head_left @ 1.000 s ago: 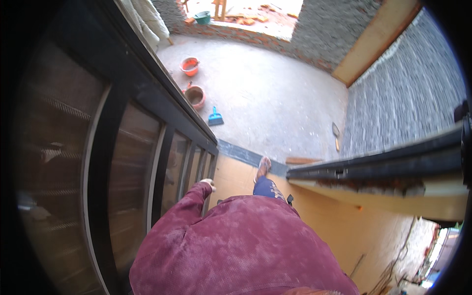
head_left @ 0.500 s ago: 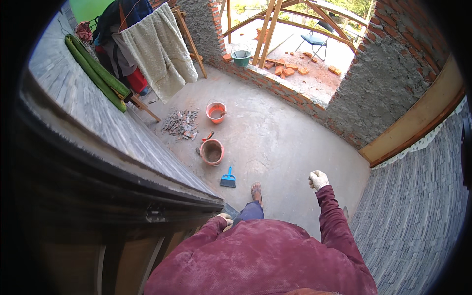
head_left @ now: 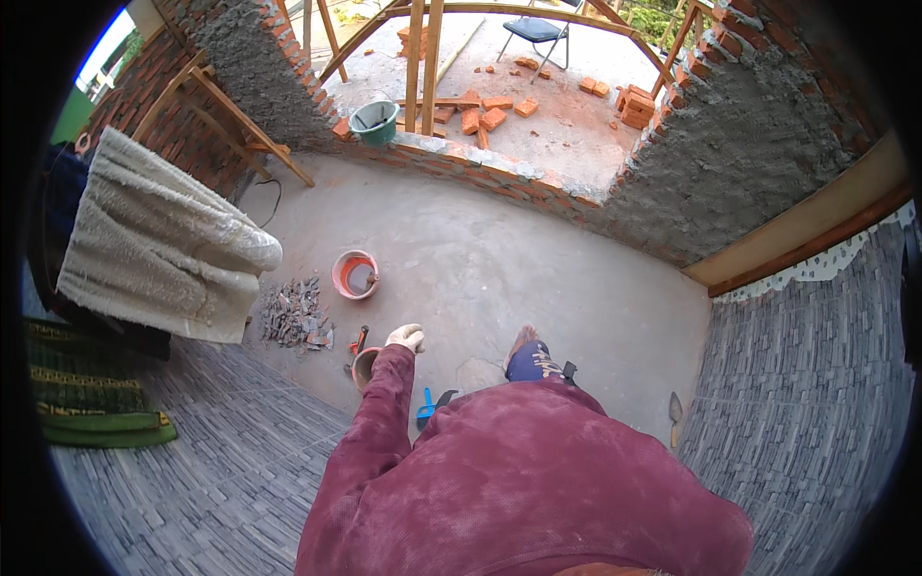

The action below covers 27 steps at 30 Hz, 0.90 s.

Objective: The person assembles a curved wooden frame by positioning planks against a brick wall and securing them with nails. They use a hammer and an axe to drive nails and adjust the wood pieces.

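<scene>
My left hand (head_left: 406, 337), in a pale work glove, hangs forward over the floor with its fingers curled in and nothing showing in them. Just beside its wrist is an orange bucket (head_left: 363, 365), half covered by my sleeve. A tool with an orange-and-black handle (head_left: 359, 338) lies against that bucket. My right hand is out of sight, hidden by my body. A blue-handled brush (head_left: 425, 411) rests on the floor near my left forearm, its lower part covered. Farther off stands another orange bucket (head_left: 356, 275) with a tool inside.
Grey rubble (head_left: 294, 315) is heaped left of the buckets. A pale towel (head_left: 168, 235) hangs at the left. Ahead, a low brick sill (head_left: 499, 168) carries a green bucket (head_left: 374, 123), with loose bricks beyond. A trowel (head_left: 675, 411) leans by the right wall.
I have stepped forward into the room, past the doorway. My left hand has swung forward, while my right hand has gone out of view. The buckets and brush now sit closer to me.
</scene>
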Motion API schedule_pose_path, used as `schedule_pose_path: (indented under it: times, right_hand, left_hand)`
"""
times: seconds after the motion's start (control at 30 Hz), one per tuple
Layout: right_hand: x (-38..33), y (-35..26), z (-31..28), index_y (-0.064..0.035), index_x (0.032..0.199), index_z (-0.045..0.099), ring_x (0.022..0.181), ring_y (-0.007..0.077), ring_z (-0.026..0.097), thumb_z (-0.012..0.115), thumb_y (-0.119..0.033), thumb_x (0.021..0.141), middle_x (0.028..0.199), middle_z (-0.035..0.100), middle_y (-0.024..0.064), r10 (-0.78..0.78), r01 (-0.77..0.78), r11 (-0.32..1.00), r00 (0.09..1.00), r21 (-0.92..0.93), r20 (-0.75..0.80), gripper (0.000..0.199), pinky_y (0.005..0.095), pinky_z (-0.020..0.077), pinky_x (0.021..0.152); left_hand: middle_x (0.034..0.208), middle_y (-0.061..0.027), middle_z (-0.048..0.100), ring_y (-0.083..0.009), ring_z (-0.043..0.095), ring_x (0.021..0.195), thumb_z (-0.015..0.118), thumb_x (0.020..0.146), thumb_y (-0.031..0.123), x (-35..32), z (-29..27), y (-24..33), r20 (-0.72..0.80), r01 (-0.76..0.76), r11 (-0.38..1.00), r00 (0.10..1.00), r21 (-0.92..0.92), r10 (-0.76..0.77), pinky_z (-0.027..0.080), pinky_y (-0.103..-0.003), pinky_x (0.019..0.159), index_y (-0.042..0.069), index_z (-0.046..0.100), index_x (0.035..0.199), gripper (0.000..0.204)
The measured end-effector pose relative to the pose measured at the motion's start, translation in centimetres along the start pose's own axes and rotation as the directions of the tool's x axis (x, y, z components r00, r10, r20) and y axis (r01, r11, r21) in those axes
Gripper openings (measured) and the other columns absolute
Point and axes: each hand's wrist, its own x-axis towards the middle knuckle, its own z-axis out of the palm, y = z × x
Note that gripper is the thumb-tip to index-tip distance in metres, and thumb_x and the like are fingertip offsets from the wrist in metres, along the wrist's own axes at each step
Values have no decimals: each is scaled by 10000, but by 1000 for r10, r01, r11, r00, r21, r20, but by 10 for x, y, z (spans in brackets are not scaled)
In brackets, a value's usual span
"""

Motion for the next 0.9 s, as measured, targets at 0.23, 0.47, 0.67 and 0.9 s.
schedule_pose_path:
  times: [0.23,0.47,0.67,0.9]
  right_hand:
    - [140,-230,-110,-91,1097,758,887,350,733,583,-389,866,995,760,173,-219,229,953,973,-196,72,415,447,570,808]
    - [191,-601,-351,-24,1117,696,643,181,648,618,-233,931,845,707,78,-609,681,728,696,80,-380,290,349,535,585]
    - [202,-760,-463,-20,1089,720,695,176,649,603,-215,947,799,694,102,-648,791,575,597,210,-473,268,344,522,641]
    - [256,-699,-410,-94,1146,753,1086,366,688,573,-304,878,1098,740,188,-262,232,964,904,-126,-338,385,457,518,987]
  left_hand:
    - [1282,-191,693,-275,699,1118,716,834,146,123,-7,53,-14,110,941,994,320,-111,540,-369,992,-8,608,1357,555]
    - [1278,-175,696,-283,654,1189,755,816,302,187,-47,94,89,380,787,874,486,-477,494,-368,1020,7,640,1327,601]
    - [1220,-169,721,-264,680,1117,735,851,313,398,-45,237,198,142,896,950,421,-243,533,-383,932,9,674,1276,527]
    - [1030,-176,725,-336,696,984,678,910,270,507,70,731,715,-826,234,562,513,416,538,-405,882,22,711,1144,343]
